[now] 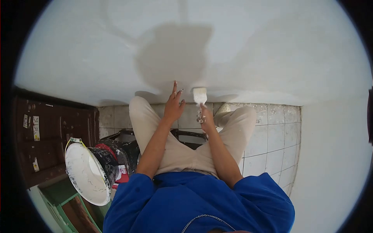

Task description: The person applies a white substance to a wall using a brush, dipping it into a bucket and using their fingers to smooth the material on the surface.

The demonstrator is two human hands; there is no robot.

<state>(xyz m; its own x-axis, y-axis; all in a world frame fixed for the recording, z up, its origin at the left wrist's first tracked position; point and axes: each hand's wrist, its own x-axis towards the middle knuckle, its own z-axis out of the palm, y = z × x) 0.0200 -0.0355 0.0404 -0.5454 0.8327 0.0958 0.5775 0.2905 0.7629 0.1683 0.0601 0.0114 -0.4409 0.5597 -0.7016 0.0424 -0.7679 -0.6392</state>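
A paintbrush point(200, 95) with white, paint-coated bristles is up against the pale wall point(248, 50), close above the floor line. My right hand point(206, 117) is closed around its handle, and white paint marks the fingers. To the left of the brush, my left hand point(174, 106) is raised in front of the wall with its fingers spread. One finger points upward and overlaps the wall in this view, and a fingertip beside it carries white paint. Both forearms reach forward between my bent knees.
On my left stands a black bucket point(105, 160) with a whitish, paint-smeared inside. Behind it are a dark brown door point(54, 128) and a green wooden frame point(64, 217). Paint-speckled floor tiles point(256, 139) run to the wall corner on the right.
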